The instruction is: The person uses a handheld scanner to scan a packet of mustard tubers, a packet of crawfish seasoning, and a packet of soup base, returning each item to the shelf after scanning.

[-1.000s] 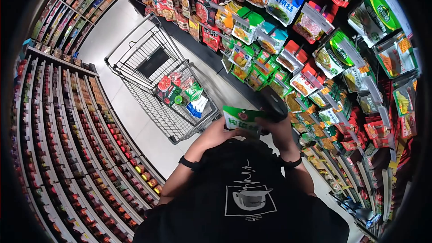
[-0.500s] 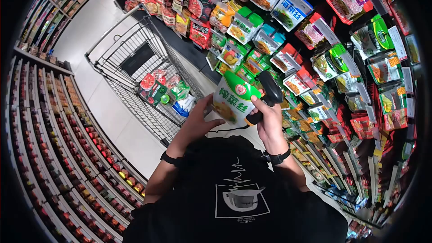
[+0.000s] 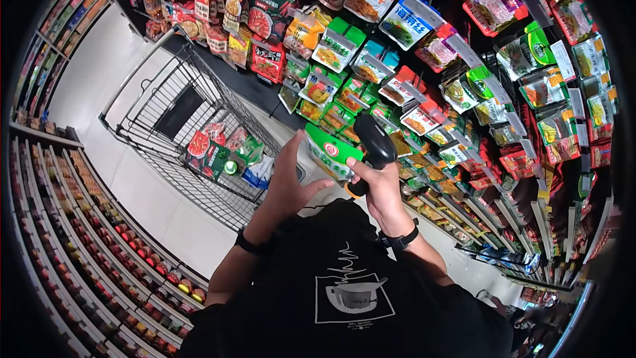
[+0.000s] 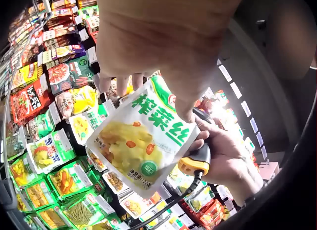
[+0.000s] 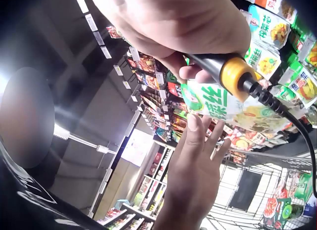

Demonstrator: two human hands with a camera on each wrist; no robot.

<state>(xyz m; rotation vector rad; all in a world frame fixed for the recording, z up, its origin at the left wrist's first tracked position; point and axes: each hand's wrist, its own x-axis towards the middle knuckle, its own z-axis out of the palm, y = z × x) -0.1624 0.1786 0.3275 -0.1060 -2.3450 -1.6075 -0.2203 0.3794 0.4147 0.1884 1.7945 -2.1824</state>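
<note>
Rows of hanging pouches crowd in beyond the hands, red, green, white and blue, with price tags jutting out over them, and here's the shopping cart to the person's left, carrying red-and-green packs, a blue-and-white pack and a round green-topped item. In the middle of it all, the packet is up in the air in front of the person's chest, its green top tilted toward the head camera. The right hand has it pinched, and grips a black handheld device as well, right up against the packet's edge! The left hand is spread wide beside the packet, fingers straight, thumb out; whether it touches, one cannot tell. Underfoot, pale floor runs down the aisle, with a long shelf of jars curving along the far left. Now the left wrist view delivers the packet's front: big green characters over yellow strips dotted with red. The left hand blocks part of its top there. And the right wrist view adds the device's yellow collar with its black cable, plus a ceiling light and a bright panel.
</note>
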